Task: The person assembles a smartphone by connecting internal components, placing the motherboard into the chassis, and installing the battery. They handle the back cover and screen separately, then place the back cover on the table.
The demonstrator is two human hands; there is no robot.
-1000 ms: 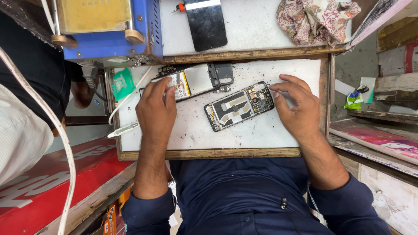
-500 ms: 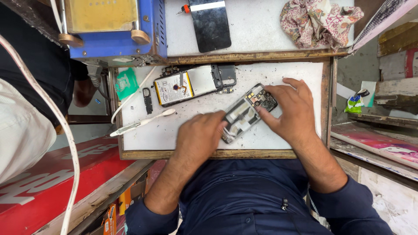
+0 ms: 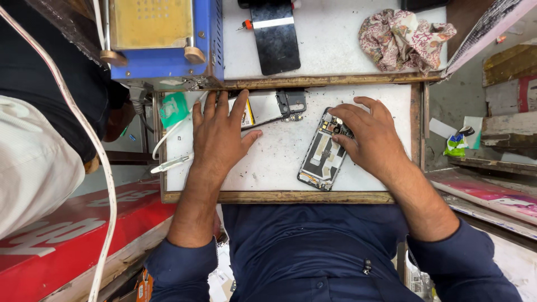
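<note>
Presently noted, on the white work board point(image 3: 268, 168) with its wooden rim:

- Left hand point(image 3: 219, 134): flat, palm down, fingers spread wide, gripping nothing; fingertips over the near end of a second opened phone body point(image 3: 268, 107) lying at the board's far edge.
- Right hand point(image 3: 369, 137): loosely curled, fingertips pressed on the upper end of the opened phone point(image 3: 323, 156); no full grasp, contact from above only.
- Opened phone: back cover off, inner parts exposed, lying tilted on the board, right of centre, well apart from the left hand.
- White tweezers point(image 3: 170, 164): on the board's left edge, just beside the left wrist, untouched.
- Beyond the board: blue machine point(image 3: 168, 42) at far left, black phone panel point(image 3: 275, 36) on the upper shelf, patterned cloth point(image 3: 404, 39) at far right.
</note>
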